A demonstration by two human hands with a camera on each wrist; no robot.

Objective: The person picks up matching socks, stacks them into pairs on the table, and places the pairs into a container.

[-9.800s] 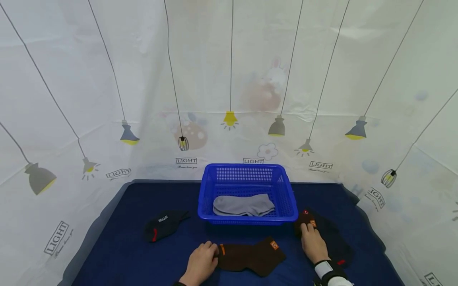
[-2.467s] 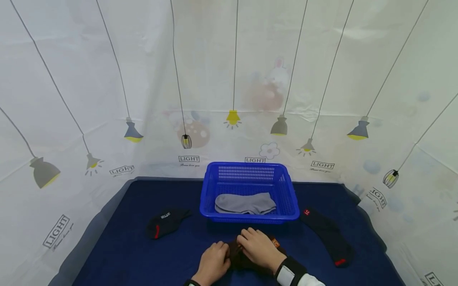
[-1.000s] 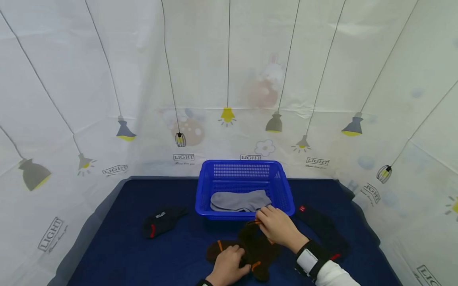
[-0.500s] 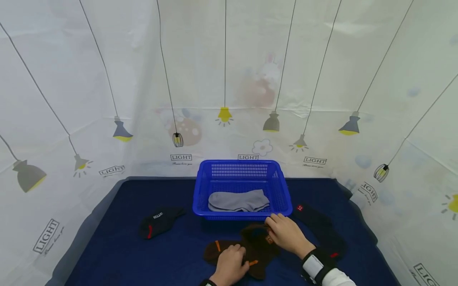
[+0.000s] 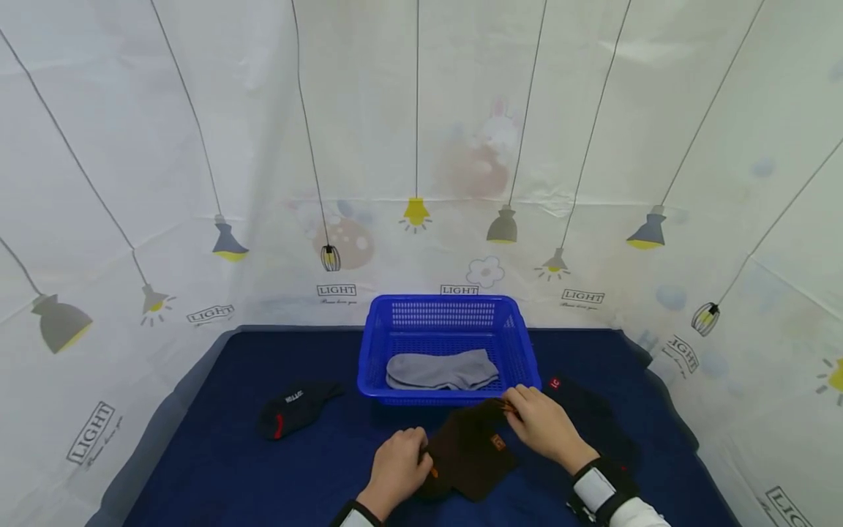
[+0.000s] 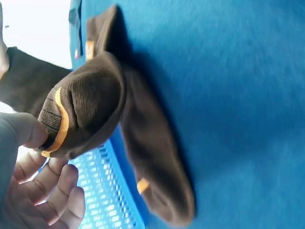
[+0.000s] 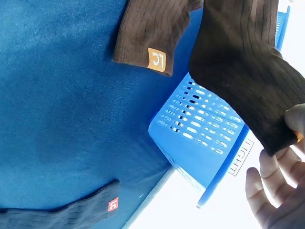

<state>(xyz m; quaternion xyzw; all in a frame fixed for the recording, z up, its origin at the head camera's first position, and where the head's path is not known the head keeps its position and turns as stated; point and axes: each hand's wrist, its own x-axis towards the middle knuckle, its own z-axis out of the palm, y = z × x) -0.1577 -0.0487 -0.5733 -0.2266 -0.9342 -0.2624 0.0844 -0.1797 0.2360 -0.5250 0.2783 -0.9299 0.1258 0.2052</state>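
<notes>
Two dark brown socks with orange marks lie stacked on the blue cloth in front of the basket. My left hand pinches the orange-striped toe of the upper brown sock between thumb and fingers. My right hand pinches that sock's cuff near the basket's front rim. The sock hangs stretched between both hands above the lower brown sock, whose orange label shows.
A blue mesh basket at the middle back holds a grey sock. A short black sock lies to the left. A long black sock with a red label lies right of my right hand. Printed white curtains enclose the cloth.
My left hand went from pressing on the socks to pinching the upper sock's toe and lifting it. My right hand drew the cuff slightly toward the basket, stretching the sock.
</notes>
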